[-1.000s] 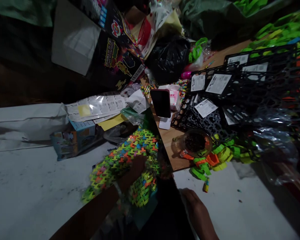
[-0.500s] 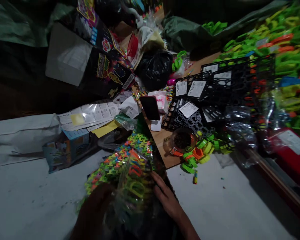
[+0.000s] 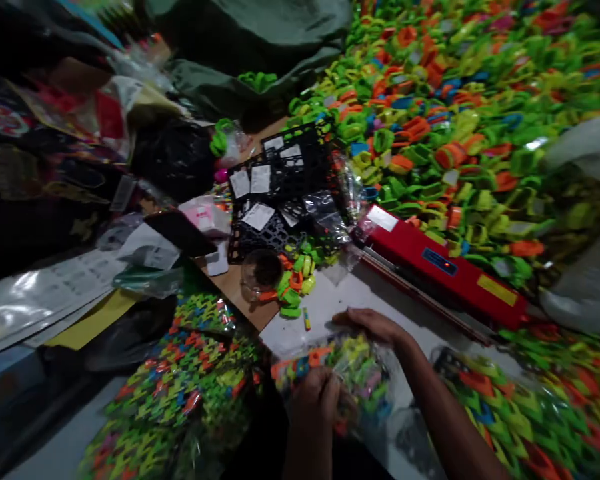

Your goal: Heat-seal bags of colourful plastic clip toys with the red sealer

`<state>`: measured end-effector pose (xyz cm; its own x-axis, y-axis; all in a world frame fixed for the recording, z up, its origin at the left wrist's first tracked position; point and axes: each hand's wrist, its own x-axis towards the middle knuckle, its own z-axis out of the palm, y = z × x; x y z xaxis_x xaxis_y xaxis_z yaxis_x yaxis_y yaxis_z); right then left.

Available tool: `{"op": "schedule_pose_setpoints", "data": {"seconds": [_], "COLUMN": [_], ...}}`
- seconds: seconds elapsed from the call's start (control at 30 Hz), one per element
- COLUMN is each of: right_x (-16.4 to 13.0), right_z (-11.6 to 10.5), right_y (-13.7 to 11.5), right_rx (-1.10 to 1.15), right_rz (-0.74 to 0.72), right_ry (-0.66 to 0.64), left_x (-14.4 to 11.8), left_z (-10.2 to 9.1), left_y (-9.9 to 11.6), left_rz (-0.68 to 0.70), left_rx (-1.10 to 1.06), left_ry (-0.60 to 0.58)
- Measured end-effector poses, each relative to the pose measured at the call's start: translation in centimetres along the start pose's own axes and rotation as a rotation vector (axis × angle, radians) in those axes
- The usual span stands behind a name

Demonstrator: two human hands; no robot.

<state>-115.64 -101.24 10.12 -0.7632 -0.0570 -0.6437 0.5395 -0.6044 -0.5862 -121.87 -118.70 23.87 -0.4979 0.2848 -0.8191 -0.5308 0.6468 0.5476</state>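
A clear plastic bag (image 3: 367, 373) full of small green, yellow, orange and blue plastic pieces lies low in front of me, partly blurred. My left hand (image 3: 317, 393) is closed on the near left side of this bag, its knuckles upward. My right hand (image 3: 373, 325) reaches along the bag's far right edge, fingers stretched out and held together. Whether its fingertips touch the plastic I cannot tell. To the left, more filled clear bags (image 3: 180, 373) of similar coloured pieces lie in a pile.
A red bag sealer (image 3: 440, 260) with a lit panel stands at the right. Behind it spreads a large heap of bright plastic pieces (image 3: 430, 133). Black lattice trays (image 3: 295, 173) with white labels, a glass jar (image 3: 261, 273) and a dark phone (image 3: 183, 230) occupy the wooden board (image 3: 235, 287).
The view has swung right, bringing the red sealer into full sight. Both hands have moved right from beside the pile, with the bag of pieces now over the white surface.
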Motion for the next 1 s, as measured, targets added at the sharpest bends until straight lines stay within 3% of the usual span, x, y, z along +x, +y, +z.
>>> {"op": "schedule_pose_setpoints", "data": {"seconds": [0.17,0.3,0.47,0.6,0.73,0.83,1.0], "right_x": [-4.6,-8.1,-6.6,-4.8,-5.4,-5.6,-3.8], "right_z": [-4.1,-4.8,-5.1,-5.6,-5.9,-6.5,-8.0], "right_y": [2.0,5.0,7.4,7.7,7.4,6.1,3.9], "right_rx": [0.142,0.008,-0.106,-0.120,-0.123,-0.258,-0.614], "right_rz": [-0.201,-0.263,-0.369,-0.335,-0.419,-0.511,-0.372], "right_ry": [0.370,0.481,0.657,0.569,0.600,0.479,0.324], "left_x": [2.4,6.9,13.4,16.7,18.9,20.3,21.4], "left_z": [3.5,4.4,5.3,7.3,8.9,9.3,8.1], "left_y": [0.9,3.1,6.3,7.6,8.1,8.5,9.0], "left_rz": [0.062,0.087,0.334,0.303,0.245,0.302,0.341], "left_rx": [0.020,0.183,0.429,0.508,0.558,0.638,0.705], "left_ry": [-0.094,-0.266,-0.296,-0.674,-0.977,-1.064,-1.010]}}
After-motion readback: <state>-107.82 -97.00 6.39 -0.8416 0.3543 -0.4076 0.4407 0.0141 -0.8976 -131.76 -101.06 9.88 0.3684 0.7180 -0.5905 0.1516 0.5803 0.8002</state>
